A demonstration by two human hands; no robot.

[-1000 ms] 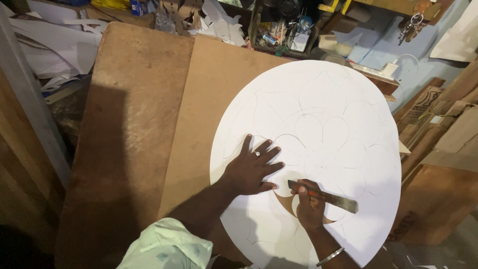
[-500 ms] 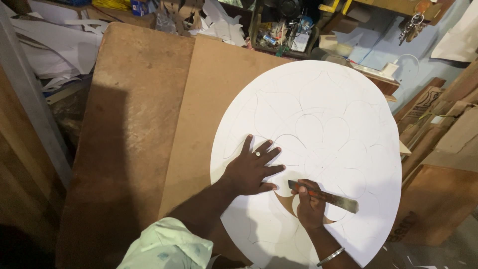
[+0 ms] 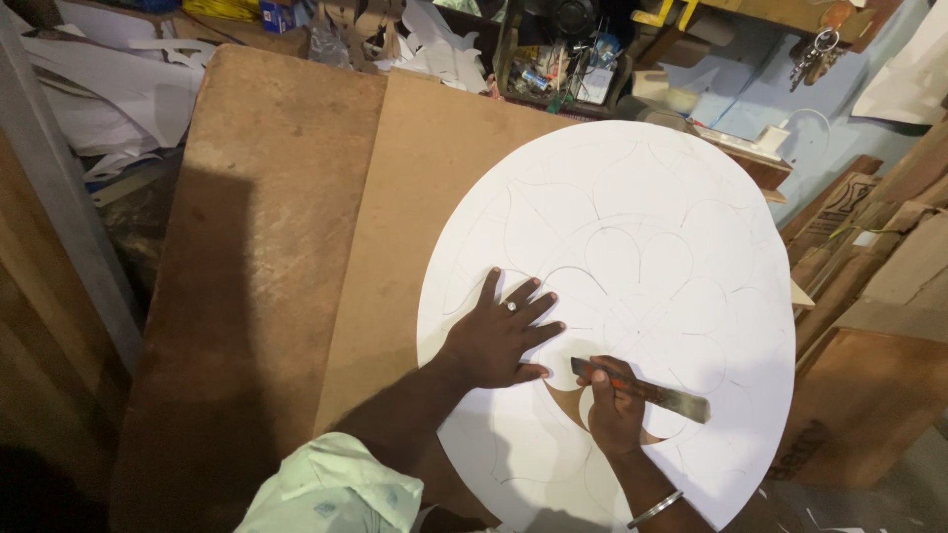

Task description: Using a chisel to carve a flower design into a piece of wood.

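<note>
A large white round sheet (image 3: 632, 227) with faint pencilled petal curves lies on a brown board (image 3: 415, 188). My left hand (image 3: 499, 336) presses flat on the sheet, fingers spread, a ring on one finger. My right hand (image 3: 614, 410) grips a flat metal blade tool (image 3: 657, 393) with a red handle part, its tip pointing right. It works at a cut-out opening (image 3: 568, 405) where the brown board shows through the sheet, just below my left hand. A bracelet sits on my right wrist.
The board rests on a wider wooden tabletop (image 3: 247, 247). Paper scraps (image 3: 99, 89) pile at the far left. A cluttered tray of small tools (image 3: 563, 59) stands behind the board. Cardboard and wood pieces (image 3: 879, 266) lean at the right.
</note>
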